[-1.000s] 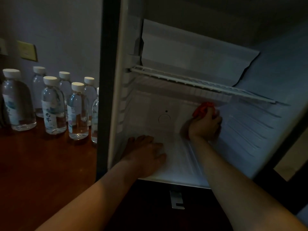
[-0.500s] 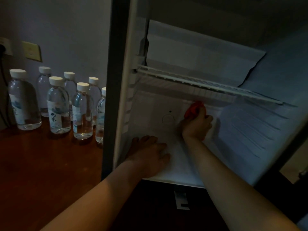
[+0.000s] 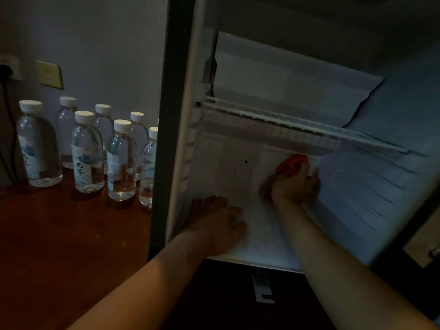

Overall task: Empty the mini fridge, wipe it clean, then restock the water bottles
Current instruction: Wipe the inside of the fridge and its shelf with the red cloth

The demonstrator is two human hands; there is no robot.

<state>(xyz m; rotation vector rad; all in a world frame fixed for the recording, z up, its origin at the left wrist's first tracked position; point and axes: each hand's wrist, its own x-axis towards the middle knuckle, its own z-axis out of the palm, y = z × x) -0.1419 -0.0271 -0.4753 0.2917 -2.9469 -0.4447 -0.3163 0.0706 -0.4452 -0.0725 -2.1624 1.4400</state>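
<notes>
The mini fridge (image 3: 266,75) stands open with nothing inside it. One white wire shelf (image 3: 297,122) crosses it at mid height. My right hand (image 3: 294,186) is closed around a red cloth (image 3: 291,164) and presses it against the back wall, low down and right of a round dimple. My left hand (image 3: 217,221) lies flat, fingers spread, on the fridge floor near its front left corner. Several clear water bottles (image 3: 87,153) with white caps stand together on the wooden surface left of the fridge.
The dark fridge frame (image 3: 164,139) divides the bottles from the interior. A brown wooden tabletop (image 3: 59,246) extends in front of the bottles. A wall socket with a black plug (image 3: 7,70) and a yellowish plate (image 3: 48,73) are on the wall behind.
My right hand slid the red cloth left along the back wall, then back to the right. My left hand has stayed flat on the fridge floor.
</notes>
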